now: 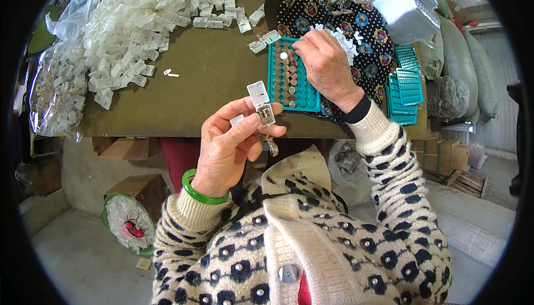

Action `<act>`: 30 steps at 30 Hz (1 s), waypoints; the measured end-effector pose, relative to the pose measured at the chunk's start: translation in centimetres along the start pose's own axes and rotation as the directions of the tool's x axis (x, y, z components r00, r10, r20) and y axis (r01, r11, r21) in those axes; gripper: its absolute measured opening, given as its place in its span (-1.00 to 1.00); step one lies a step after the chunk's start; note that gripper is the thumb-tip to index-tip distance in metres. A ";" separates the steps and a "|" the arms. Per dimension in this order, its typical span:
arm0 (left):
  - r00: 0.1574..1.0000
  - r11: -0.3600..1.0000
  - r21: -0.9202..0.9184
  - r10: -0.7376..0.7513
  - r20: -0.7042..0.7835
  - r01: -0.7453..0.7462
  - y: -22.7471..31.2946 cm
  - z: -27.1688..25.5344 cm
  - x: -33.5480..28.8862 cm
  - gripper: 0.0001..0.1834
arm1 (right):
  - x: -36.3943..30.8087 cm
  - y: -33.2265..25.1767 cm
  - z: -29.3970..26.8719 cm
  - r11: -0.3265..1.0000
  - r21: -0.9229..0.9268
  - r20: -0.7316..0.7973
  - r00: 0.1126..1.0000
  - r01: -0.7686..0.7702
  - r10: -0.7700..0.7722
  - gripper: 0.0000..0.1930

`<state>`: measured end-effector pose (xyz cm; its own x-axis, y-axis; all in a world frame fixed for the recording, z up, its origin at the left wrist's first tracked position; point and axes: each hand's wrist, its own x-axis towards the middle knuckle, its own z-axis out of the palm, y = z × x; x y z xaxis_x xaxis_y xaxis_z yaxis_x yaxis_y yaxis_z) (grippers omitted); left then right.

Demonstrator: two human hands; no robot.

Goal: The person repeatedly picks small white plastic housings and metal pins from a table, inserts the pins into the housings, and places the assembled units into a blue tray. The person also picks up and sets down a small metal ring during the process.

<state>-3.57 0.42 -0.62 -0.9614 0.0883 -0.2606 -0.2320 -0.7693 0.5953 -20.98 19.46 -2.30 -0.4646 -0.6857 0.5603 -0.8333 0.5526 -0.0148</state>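
The left hand point(231, 143) pinches a small open plastic case point(261, 103) between thumb and fingertips, lid up. The right hand point(328, 65) rests curled over the teal tray point(278, 77) of small discs, fingertips closing on one; whether it grips cannot be told. Judged step: picking a disc for seating into the case, which needs careful alignment.

Cream knit cardigan point(311, 238), black spots, pearl beads, green bangle point(201, 192)

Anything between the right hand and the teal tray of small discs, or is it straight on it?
Nothing visible blocks it. The right hand lies directly over the upper right part of the teal tray, fingertips down among the small round discs. The left hand holds an open clear case nearer the body, apart from the tray.
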 end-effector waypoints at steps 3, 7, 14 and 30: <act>0.999 1.000 -0.004 -0.009 0.042 0.009 0.1 -0.2 0.0 -0.68 | 0.3 -1.1 -1.4 0.968 0.228 -0.004 0.994 -0.105 0.109 -0.93; 1.000 1.000 -0.010 0.006 0.028 -0.006 0.0 -0.3 0.1 -0.67 | -0.2 -4.9 -4.5 0.799 0.548 0.079 0.966 -0.249 0.247 -0.93; 0.998 0.996 -0.084 0.023 0.051 -0.019 -1.1 -0.4 -0.2 -0.63 | -1.2 -10.1 -5.1 0.837 0.545 -0.180 0.969 -0.047 0.172 -0.76; 0.995 0.994 -0.051 0.099 -0.011 -0.099 -2.5 0.8 -2.2 -0.72 | -2.8 -11.0 -6.2 0.844 0.536 -0.143 0.988 0.026 0.061 -0.86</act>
<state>-1.00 2.69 -0.92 -0.9779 0.0047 -0.2091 -0.1275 -0.8058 0.5783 -8.62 18.21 1.48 -0.4668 -0.5761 0.6710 -0.8756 0.1946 -0.4421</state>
